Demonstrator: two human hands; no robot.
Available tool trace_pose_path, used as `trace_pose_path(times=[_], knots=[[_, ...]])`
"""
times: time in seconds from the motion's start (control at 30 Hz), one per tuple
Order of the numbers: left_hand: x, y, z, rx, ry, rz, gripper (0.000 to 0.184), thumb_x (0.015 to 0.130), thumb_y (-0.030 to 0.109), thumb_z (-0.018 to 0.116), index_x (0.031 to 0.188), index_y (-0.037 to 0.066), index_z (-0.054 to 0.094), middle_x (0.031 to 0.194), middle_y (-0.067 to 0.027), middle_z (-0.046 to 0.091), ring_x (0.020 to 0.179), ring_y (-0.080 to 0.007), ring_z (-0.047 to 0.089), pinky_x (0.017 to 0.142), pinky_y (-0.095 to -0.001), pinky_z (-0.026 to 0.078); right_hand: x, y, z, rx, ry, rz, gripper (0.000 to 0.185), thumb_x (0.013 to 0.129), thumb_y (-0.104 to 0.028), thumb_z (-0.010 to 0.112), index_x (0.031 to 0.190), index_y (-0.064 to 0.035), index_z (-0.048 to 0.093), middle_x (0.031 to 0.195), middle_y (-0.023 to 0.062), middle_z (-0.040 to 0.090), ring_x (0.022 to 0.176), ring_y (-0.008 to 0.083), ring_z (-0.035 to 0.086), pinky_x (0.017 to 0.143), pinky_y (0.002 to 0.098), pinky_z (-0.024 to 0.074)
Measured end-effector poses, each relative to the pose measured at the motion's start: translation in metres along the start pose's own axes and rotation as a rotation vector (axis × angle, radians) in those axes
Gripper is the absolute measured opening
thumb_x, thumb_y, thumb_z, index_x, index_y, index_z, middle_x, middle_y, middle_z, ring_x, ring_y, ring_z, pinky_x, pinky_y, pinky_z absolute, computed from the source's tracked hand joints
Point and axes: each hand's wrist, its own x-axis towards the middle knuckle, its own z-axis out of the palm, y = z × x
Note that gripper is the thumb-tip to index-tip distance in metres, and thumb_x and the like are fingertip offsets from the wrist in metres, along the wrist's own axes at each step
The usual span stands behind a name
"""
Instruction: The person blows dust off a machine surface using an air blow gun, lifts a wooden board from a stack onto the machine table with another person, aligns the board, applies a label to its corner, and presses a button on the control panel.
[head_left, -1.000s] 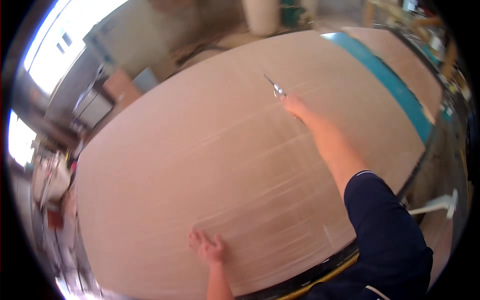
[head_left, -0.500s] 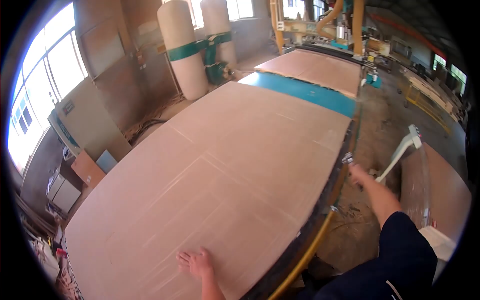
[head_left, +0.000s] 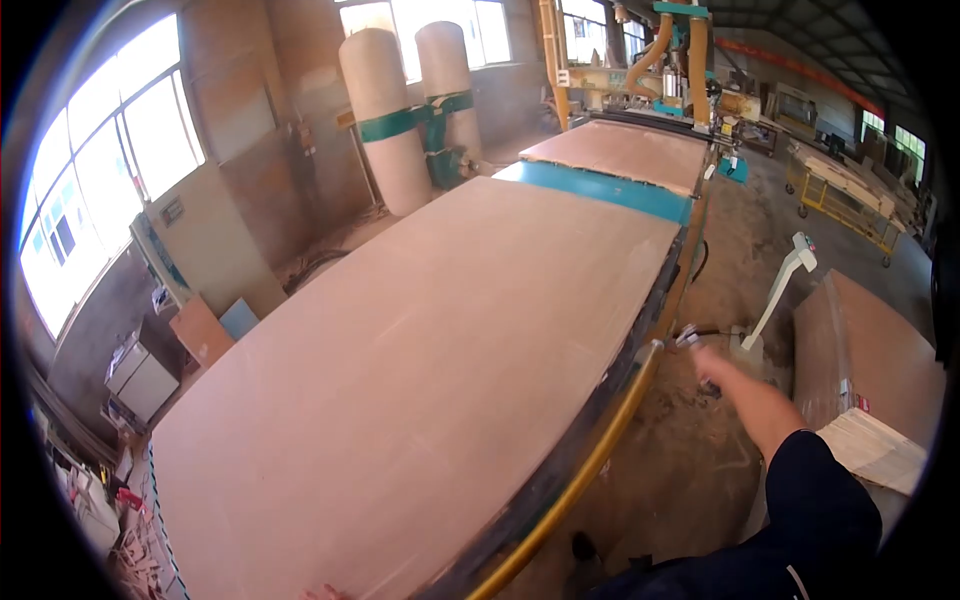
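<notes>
In my right hand (head_left: 712, 368) is a silver air blow gun (head_left: 686, 337), held out past the right edge of the table. My fingers are wrapped round its grip, and its nozzle side is small and blurred. A large flat brown board (head_left: 430, 340) covers the near part of the machine bed. Only a bit of my left hand (head_left: 325, 593) shows at the bottom of the view; its fingers appear stretched out on the board. A yellow rail (head_left: 570, 490) runs along the board's right side, below my right hand.
Behind the board lie a blue bed strip (head_left: 600, 190), another board (head_left: 620, 152) and the router gantry (head_left: 670, 85). Dust collector bags (head_left: 385, 110) stand at the back left. On the right are a pale control stand (head_left: 780, 290), stacked boards (head_left: 860, 350) and a yellow cart (head_left: 845, 205).
Most pale dust streaks on the board have faded. My left hand has slid toward the bottom edge of the view. The blow gun now appears lower, near the yellow rail's end.
</notes>
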Motion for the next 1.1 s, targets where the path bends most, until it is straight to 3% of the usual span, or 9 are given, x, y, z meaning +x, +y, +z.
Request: trace_pose_path(times=[0.17,0.27,0.33,0.4,0.5,0.57,0.87,1.0,1.1], knots=[[0.007,-0.056,0.037,0.267,-0.023,0.228,0.063,0.090,0.047,0.043,0.138,0.007,0.040,0.144,-0.0164,0.037,0.137,-0.0324,0.024,0.112,-0.0483,0.017,-0.144,-0.019,0.095,-0.033,-0.174,0.014,0.035,0.095,-0.040,0.044,0.086,-0.0067,0.052,0.062,0.0060,0.051,0.045,0.0162,0.049,0.037,0.0331,0.0394],[-0.016,-0.029,-0.011,0.034,0.058,-0.021,0.063,0.090,0.050,0.036,0.134,0.006,0.046,0.148,-0.0188,0.028,0.140,-0.0360,0.015,0.112,-0.0507,0.012,-0.242,0.028,0.237,-0.550,-0.661,-0.799,0.032,0.093,-0.029,0.043,0.095,0.0003,0.056,0.077,0.0196,0.061,0.059,0.0286,0.063,0.053,0.0392,0.0530],[-0.022,-0.016,-0.024,-0.034,0.061,-0.039,0.062,0.090,0.049,0.036,0.134,0.006,0.047,0.150,-0.0186,0.023,0.140,-0.0374,0.013,0.112,-0.0523,0.011,-0.393,-0.037,0.249,-0.552,-0.871,-0.425,0.035,0.094,-0.032,0.042,0.096,-0.0006,0.058,0.083,0.0219,0.063,0.065,0.0333,0.063,0.060,0.0427,0.0509],[-0.028,-0.018,-0.042,-0.019,-0.055,-0.041,0.065,0.090,0.049,0.037,0.136,0.004,0.043,0.151,-0.0196,0.019,0.140,-0.0374,0.011,0.112,-0.0517,0.008,-0.382,0.010,0.287,-0.552,-0.857,-0.863,0.038,0.094,-0.035,0.041,0.089,-0.0014,0.058,0.082,0.0213,0.062,0.071,0.0365,0.061,0.063,0.0453,0.0479],[-0.019,-0.028,-0.018,-0.074,0.034,-0.018,0.070,0.089,0.050,0.040,0.137,0.001,0.039,0.151,-0.0220,0.016,0.140,-0.0374,0.010,0.111,-0.0522,0.006,-0.308,0.022,0.263,0.252,-0.923,0.083,0.029,0.093,-0.030,0.048,0.075,-0.0067,0.051,0.054,0.0086,0.046,0.039,0.0218,0.045,0.035,0.0370,0.0356],[-0.025,-0.032,-0.027,-0.124,0.040,0.054,0.069,0.087,0.050,0.043,0.135,0.000,0.043,0.150,-0.0232,0.017,0.140,-0.0378,0.011,0.111,-0.0551,0.005,-0.310,-0.005,0.243,0.233,-0.291,0.186,0.026,0.088,-0.038,0.054,0.097,-0.0140,0.051,0.052,0.0019,0.038,0.037,0.0126,0.034,0.034,0.0285,0.0308],[0.107,-0.151,-0.001,-0.433,-0.112,0.970,0.063,0.086,0.047,0.047,0.136,0.009,0.043,0.148,-0.0170,0.028,0.138,-0.0348,0.020,0.110,-0.0556,0.015,-0.610,-0.120,0.546,-0.675,-0.818,-0.553,0.039,0.092,-0.034,0.045,0.086,0.0022,0.057,0.068,0.0168,0.058,0.055,0.0271,0.058,0.054,0.0412,0.0505],[0.277,-0.341,-0.009,-0.133,-0.018,0.507,0.067,0.092,0.046,0.038,0.139,0.000,0.034,0.149,-0.0172,0.027,0.140,-0.0320,0.018,0.114,-0.0452,0.010,-0.567,-0.133,0.652,-0.550,-0.754,-0.729,0.037,0.095,-0.036,0.042,0.091,-0.0038,0.059,0.066,0.0085,0.058,0.053,0.0201,0.054,0.047,0.0332,0.0439],[0.337,-0.435,-0.020,-0.186,0.066,0.293,0.067,0.089,0.044,0.044,0.139,0.001,0.036,0.151,-0.0159,0.022,0.141,-0.0294,0.013,0.115,-0.0445,0.006,-0.498,-0.161,0.621,0.100,-0.371,-0.137,0.054,0.098,-0.047,0.030,0.112,-0.0040,0.058,0.101,0.0109,0.063,0.085,0.0215,0.061,0.071,0.0406,0.0502]])
